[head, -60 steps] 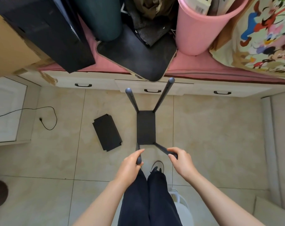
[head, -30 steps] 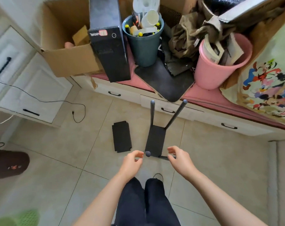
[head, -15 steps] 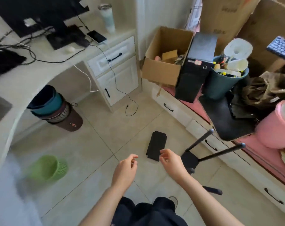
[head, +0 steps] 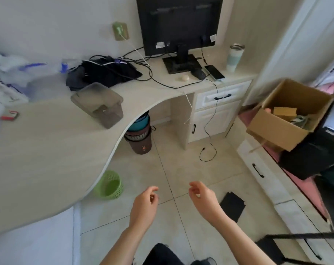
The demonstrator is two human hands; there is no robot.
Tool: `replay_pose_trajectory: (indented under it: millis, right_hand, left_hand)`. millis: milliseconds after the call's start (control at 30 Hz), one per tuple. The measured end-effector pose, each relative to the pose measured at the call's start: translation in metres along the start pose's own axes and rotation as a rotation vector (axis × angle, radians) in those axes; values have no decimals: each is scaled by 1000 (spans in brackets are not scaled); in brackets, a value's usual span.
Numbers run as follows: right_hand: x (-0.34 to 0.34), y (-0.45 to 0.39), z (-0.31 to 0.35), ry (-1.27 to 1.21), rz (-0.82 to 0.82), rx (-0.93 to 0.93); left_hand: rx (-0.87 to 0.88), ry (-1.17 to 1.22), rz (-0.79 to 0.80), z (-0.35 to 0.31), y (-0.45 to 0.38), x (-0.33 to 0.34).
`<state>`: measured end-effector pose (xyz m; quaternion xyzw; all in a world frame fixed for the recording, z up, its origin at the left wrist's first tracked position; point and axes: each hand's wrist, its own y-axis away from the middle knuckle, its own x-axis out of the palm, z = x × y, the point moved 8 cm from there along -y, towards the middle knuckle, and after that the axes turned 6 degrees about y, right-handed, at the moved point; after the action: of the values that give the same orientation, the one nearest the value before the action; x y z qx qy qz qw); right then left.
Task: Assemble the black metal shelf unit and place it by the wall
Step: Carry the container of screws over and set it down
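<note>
1. The half-built shelf frame (head: 288,245) sits on the floor at the bottom right corner of the view. A black shelf board with thin black poles is visible, and one pole (head: 304,235) runs roughly level toward the right edge. Most of the frame is cut off by the picture's border.
2. A loose black shelf panel (head: 232,205) lies flat on the tiles, just beyond and to the right of the right forearm. Its long axis slants from upper left to lower right.
3. The right hand (head: 202,197) hovers over the floor with loosely curled fingers and holds nothing. The left hand (head: 144,203) is the same: relaxed, empty, fingers loosely bent.
4. Both shelf parts lie to the person's right, so the right hand is clearly the nearer one. The loose panel is close by it, and the frame sits further back beside the right elbow.
5. My guess is that the person is looking around for another part or a spot by the wall, because the view faces the desk (head: 47,140) and not the frame.
6. Around them are a green basket (head: 109,185) on the floor by the desk edge, a monitor (head: 178,25) on the desk, and a cardboard box (head: 288,115) on the pink ledge to the right.
</note>
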<state>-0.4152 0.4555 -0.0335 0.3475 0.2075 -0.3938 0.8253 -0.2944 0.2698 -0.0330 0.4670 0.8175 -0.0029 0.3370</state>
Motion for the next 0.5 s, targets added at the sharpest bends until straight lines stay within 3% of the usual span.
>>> replay_pose_trajectory:
  millis: [500]
  right_hand:
    - [78, -151, 201, 57, 236, -208]
  left_hand:
    - [-92, 204, -483, 27, -120, -193]
